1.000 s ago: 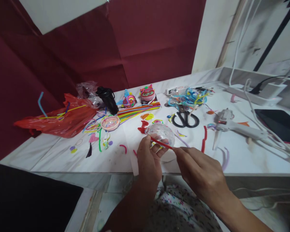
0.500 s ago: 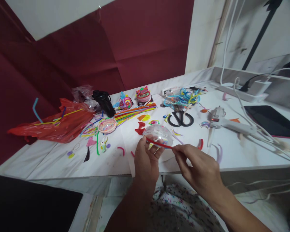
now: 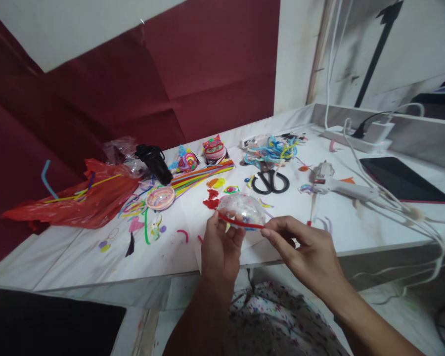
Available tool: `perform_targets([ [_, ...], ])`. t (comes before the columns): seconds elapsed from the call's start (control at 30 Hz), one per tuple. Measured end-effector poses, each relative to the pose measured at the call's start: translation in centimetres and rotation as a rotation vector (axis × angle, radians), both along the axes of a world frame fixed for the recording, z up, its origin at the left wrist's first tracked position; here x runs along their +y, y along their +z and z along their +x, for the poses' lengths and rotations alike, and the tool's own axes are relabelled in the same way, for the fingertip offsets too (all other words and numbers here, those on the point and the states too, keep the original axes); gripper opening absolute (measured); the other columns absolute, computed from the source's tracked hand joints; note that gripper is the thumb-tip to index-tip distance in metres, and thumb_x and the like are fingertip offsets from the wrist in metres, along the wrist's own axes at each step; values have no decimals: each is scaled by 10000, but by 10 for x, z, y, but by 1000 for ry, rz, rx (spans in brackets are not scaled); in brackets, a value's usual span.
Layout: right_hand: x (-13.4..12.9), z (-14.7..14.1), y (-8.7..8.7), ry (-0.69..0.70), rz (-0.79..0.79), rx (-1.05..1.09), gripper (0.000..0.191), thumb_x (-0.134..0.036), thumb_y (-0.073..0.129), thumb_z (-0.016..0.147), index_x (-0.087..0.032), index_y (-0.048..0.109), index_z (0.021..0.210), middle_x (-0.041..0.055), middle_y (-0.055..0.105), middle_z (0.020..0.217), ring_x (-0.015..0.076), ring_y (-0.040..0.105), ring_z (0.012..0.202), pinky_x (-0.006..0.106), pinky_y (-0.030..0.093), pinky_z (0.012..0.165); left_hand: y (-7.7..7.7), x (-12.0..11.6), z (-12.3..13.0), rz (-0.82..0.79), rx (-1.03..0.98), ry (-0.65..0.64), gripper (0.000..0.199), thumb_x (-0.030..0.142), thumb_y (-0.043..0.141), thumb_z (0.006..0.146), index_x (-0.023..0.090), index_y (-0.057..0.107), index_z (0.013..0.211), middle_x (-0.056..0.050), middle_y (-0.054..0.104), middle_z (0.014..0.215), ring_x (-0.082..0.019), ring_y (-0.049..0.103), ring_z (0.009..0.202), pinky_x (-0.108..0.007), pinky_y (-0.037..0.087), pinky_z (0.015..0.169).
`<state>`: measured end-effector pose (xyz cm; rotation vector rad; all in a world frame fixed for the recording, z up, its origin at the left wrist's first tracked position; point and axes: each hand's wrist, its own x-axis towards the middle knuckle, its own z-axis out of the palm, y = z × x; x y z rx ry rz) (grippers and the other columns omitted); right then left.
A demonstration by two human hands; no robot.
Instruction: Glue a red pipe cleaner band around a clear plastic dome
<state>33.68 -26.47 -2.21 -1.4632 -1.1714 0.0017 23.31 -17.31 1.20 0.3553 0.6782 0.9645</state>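
The red strip, straighter a second ago, now bows along the near rim of the clear dome, seemingly matching its curve more closely. The left hand grips the dome near the tabletop's front edge; the right hand pinches the strip's right end.
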Motion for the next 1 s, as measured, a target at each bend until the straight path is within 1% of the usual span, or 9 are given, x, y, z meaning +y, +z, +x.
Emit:
perform_targets([
  [0.13,0,2,0,55,-65,151,177,-353,614,830,-195,658,761,-8,648,666,110,527,527,223,400,477,4,0,0,-25,-14,-10,151,185,502,886,143,617,797,20,670,662,-86,661,551,-151,544,488],
  [0.23,-1,2,-1,72,-96,264,211,-395,631,805,-192,658,754,-9,631,651,110,510,528,225,381,474,6,1,0,-51,-9,-10,165,186,495,891,138,621,794,10,674,655,-81,658,540,-141,539,477],
  [0.37,-2,2,1,103,-84,400,239,-419,668,763,-181,659,744,-5,615,621,112,510,539,222,376,478,8,2,0,-85,-10,-22,206,183,460,907,139,625,791,8,663,624,-69,636,495,-128,520,442],
  [0.47,0,2,4,131,-65,482,258,-427,701,725,-172,659,728,3,612,604,115,513,532,220,379,466,9,2,-1,-91,-10,-42,219,189,447,914,143,625,794,9,666,633,-72,643,503,-131,522,442],
  [0.67,-1,2,9,159,-51,573,324,-475,767,643,-175,657,697,-5,597,567,114,502,501,223,376,440,11,2,-2,-105,-3,-43,176,183,472,898,142,627,828,11,660,643,-66,635,510,-125,520,450],
  [0.83,-1,2,7,172,-42,593,350,-487,780,627,-174,652,719,-4,609,585,117,520,518,228,389,456,11,2,-2,-113,-11,-60,182,187,465,899,148,637,850,11,659,634,-68,637,516,-124,520,452],
  [1.0,-1,4,7,173,-62,664,403,-495,818,558,-171,633,709,-15,603,569,104,505,499,215,369,441,12,2,-1,-122,-2,-73,169,184,482,894,143,635,835,15,654,619,-60,629,497,-117,515,442],
])
